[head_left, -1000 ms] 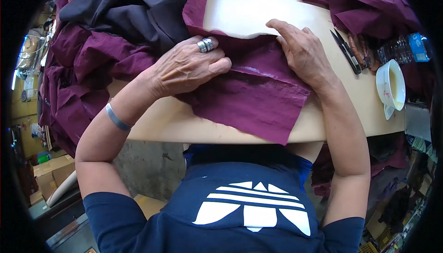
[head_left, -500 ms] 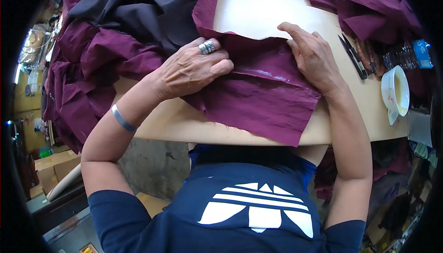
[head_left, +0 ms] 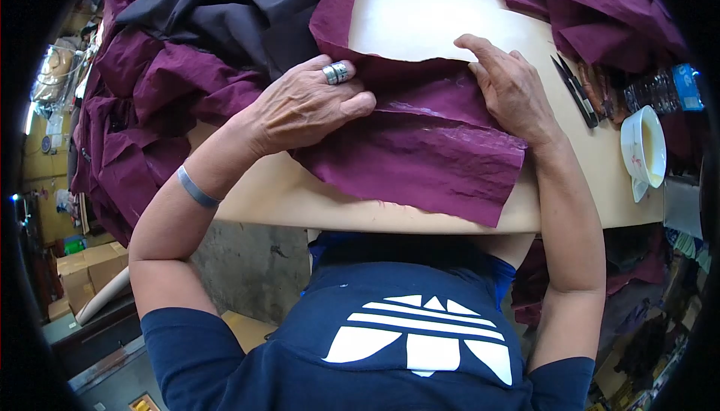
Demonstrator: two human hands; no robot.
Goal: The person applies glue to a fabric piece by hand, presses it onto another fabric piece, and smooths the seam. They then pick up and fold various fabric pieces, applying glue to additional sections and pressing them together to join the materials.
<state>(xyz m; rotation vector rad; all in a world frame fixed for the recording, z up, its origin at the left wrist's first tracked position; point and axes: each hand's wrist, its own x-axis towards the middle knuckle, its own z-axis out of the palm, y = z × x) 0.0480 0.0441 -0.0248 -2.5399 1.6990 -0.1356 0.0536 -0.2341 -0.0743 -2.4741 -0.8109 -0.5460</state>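
A maroon cloth piece (head_left: pixel 427 163) lies across the table before me, creased crosswise, with pale shiny streaks along the crease. My left hand (head_left: pixel 311 103), wearing rings, is closed on its left side, fingers curled under and thumb pointing right. At the opposite side, my right hand (head_left: pixel 514 92) has its thumb on the cloth near the upper edge and its index finger extended past that edge. Its other fingers are bent and partly hidden. A bright white sheet or board (head_left: pixel 412 10) shows just beyond the cloth.
Maroon and black fabric (head_left: pixel 217 17) is heaped at left; more maroon fabric (head_left: pixel 607 10) lies at far right. Dark-bladed scissors (head_left: pixel 576 92), a plastic bottle (head_left: pixel 664 88) and a white cup (head_left: pixel 643 152) with pale contents are at right. The table's front edge (head_left: pixel 375 227) is near my body.
The cloth's lower edge has risen slightly up the table, and its lower right corner has shifted right. My left hand has moved slightly left; my right hand has barely moved.
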